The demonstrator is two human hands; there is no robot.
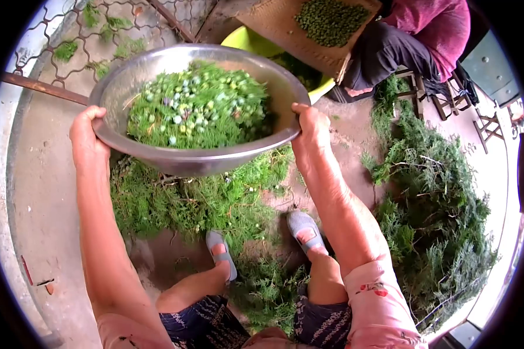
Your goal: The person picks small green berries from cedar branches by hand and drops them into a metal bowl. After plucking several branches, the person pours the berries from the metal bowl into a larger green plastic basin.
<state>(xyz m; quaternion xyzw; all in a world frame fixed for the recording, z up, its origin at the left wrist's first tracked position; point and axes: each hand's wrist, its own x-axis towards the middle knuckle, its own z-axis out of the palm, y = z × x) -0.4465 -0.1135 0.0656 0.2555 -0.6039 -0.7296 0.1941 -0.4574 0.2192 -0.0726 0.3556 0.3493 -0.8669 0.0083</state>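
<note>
A wide metal basin (215,156) is held up in front of me, tilted toward me. Inside it lie green feathery sprigs mixed with many small pale green-blue berries (183,110). My left hand (90,136) grips the basin's left rim, thumb on top. On the right rim, my right hand (311,128) is closed in the same way. The fingers beneath the rim are mostly hidden on both sides. Below the basin, a pile of green sprigs (186,203) covers the ground around my feet.
Another person (413,41) sits at the upper right beside a yellow-green tub (241,39) and a cardboard piece (273,20) bearing green berries. Cut branches (436,198) are heaped on the right. A metal lattice (52,35) lies at the upper left; small stools (448,102) stand at the right.
</note>
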